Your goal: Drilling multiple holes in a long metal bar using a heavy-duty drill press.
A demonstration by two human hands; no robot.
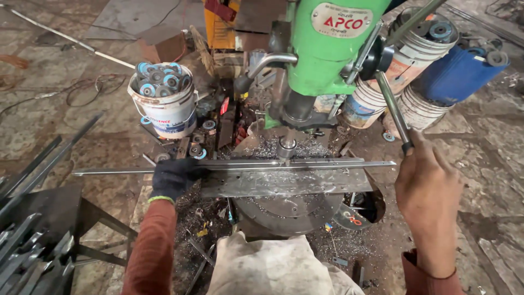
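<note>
Clenched on the black tip of the feed lever (394, 112), the bare right hand (428, 188) sits at the right of the green drill press (327, 49), while the gloved left hand (172, 177) closes over the long steel strip (234, 165) well to the left of the spindle. The strip lies flat on a wider steel plate (284, 183) that rests on the round drill table (286, 210); its long axis runs left to right across the view, at a right angle to the vertical drill chuck (286, 146). The chuck stands directly above the strip, roughly at mid-length, and whether the bit touches the metal cannot be told. From the left hand's grip the drilling point lies to the right along the strip's own axis; from the right hand it lies to the left and lower, reached only through the lever. The left hand is therefore the nearer to the strip. Bright swarf lies around the chuck. A white bucket of blue-rimmed wheels (164, 101) stands on the floor beyond the left hand.
</note>
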